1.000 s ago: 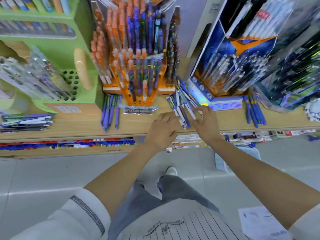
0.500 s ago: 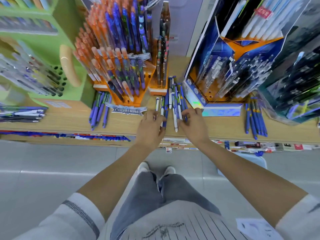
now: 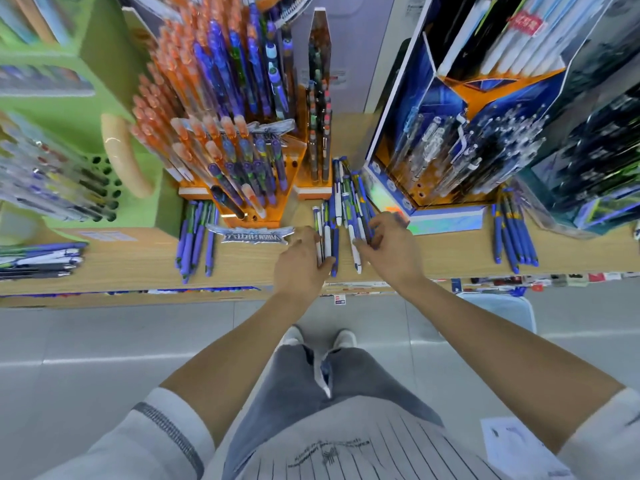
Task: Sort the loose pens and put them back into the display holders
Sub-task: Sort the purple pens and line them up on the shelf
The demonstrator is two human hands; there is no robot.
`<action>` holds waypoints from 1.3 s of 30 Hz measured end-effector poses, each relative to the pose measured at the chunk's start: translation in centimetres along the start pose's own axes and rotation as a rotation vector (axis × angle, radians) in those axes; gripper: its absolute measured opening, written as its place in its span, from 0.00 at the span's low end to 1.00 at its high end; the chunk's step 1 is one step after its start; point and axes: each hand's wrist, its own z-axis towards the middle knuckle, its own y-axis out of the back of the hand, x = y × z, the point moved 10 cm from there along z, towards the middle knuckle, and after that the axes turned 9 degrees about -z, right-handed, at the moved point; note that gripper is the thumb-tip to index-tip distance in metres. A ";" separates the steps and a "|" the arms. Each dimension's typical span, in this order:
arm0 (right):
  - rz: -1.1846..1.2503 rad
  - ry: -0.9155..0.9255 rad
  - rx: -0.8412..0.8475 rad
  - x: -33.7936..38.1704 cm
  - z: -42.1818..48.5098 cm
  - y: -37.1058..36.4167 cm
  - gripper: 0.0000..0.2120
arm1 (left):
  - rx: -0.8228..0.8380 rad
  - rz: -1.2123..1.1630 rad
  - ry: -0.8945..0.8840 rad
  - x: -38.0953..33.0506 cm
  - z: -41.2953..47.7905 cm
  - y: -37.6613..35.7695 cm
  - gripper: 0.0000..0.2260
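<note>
Left hand (image 3: 304,263) and right hand (image 3: 393,249) are both down on the shelf (image 3: 446,252), apart from each other, one on each flank of the same heap of pens (image 3: 341,207). Left: fingers curled round the white and blue barrels on the heap's left edge, thumb across their near ends. Right: fingertips (image 3: 363,239) curled over barrels on the right edge; how many it holds, cannot tell. The heap lies in the gap between the orange holder (image 3: 242,188) and the blue holder (image 3: 446,216), close against the blue one's foot. Long axis: roughly front-to-back, away from the person. Near ends sit at the shelf's front under the hands, far ends reach back between the two holders, and the right-side barrels are slightly skewed. So the heap is dead ahead, both hands about equally near, gripping at the near ends. Judgement: the step in hand is gathering and squaring the heap. The lift should draw the barrels toward the person along their own axis, to clear both holders before tilting upright. Open sockets (image 3: 251,216) show at the orange holder's front, nearer the left hand. Left lot (image 3: 195,237) and right lot (image 3: 512,237) lie on the shelf untouched.
</note>
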 end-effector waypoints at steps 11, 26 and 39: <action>-0.027 -0.056 -0.016 -1.1 1.2 0.5 0.14 | -0.081 -0.148 0.126 -1.6 2.7 0.6 0.18; 0.013 -0.102 0.077 -2.4 2.2 -0.3 0.07 | 0.060 -0.145 0.227 -0.8 3.7 -0.5 0.18; -0.018 -0.093 0.233 -2.1 2.5 -1.6 0.14 | 0.019 -0.111 0.213 -1.9 4.2 0.4 0.26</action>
